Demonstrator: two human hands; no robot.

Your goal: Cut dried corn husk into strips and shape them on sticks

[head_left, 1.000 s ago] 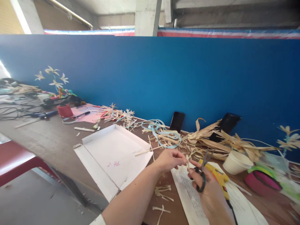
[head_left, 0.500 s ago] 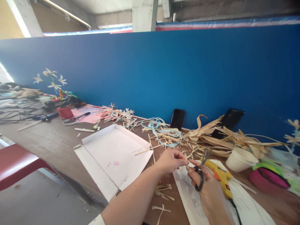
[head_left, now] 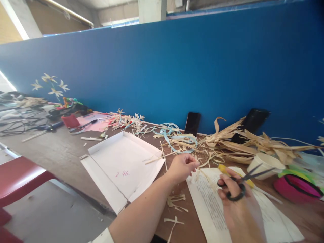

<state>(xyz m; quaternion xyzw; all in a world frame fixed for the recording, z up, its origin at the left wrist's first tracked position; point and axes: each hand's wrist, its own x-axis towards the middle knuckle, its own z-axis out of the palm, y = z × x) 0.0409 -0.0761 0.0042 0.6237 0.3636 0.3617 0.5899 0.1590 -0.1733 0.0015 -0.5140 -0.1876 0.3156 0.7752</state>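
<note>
My left hand [head_left: 182, 166] is closed in a pinch on a thin pale straw strip [head_left: 202, 174] that lies across the printed paper sheet [head_left: 210, 206]. My right hand [head_left: 236, 202] grips black-handled scissors [head_left: 244, 184], fingers through the loops, blades slightly apart and pointing right toward a white paper cup [head_left: 264, 164]. A yellow glue gun [head_left: 225, 168] lies partly hidden behind my right hand. The two hands are a short way apart above the sheet.
A flat white cardboard tray [head_left: 124, 165] marked in pink sits to the left. Dried husks [head_left: 243, 143] and blue ribbon [head_left: 172, 135] are heaped along the blue partition, with two dark phones [head_left: 192, 123] leaning on it. A pink container [head_left: 296, 187] stands far right; tools and cables lie far left.
My right hand has drawn away to the right with the scissors, whose blades now point right instead of up. My left hand stays pinched. The camera has tilted down slightly.
</note>
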